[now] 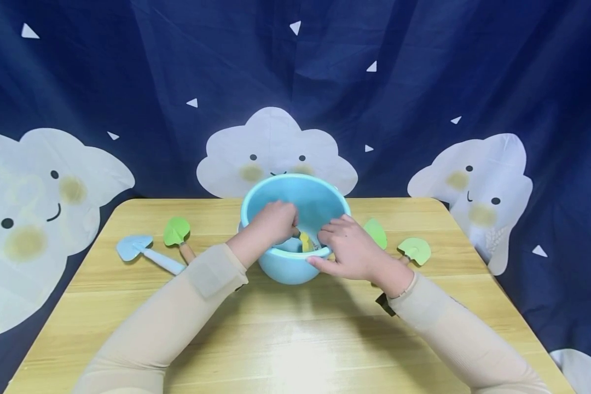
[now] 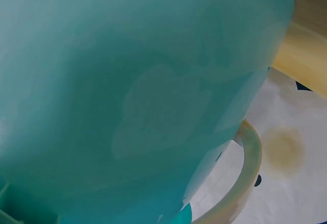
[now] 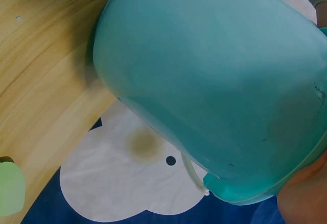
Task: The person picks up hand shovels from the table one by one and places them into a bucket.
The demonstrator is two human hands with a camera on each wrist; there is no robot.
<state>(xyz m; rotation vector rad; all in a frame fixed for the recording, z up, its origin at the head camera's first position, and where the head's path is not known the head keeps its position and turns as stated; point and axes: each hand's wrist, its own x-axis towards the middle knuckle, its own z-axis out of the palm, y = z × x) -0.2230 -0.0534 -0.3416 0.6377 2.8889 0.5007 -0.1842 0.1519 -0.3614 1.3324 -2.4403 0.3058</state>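
Behind bucket [image 1: 289,270] and wooden table [image 1: 256,334] — navy cloth [image 1: 295,65] hangs.

Place: staged tabletop setup, room type unclear | navy cloud-print backdrop [image 1: 325,71] | wood-grain table [image 1: 226,339]

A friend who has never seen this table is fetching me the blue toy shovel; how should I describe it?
On the wooden table, find the large light-blue bucket. To its left lie a green-bladed shovel and, farther out, the blue toy shovel. Its blade and handle are both light blue, whereas its neighbour's handle is wooden brown.
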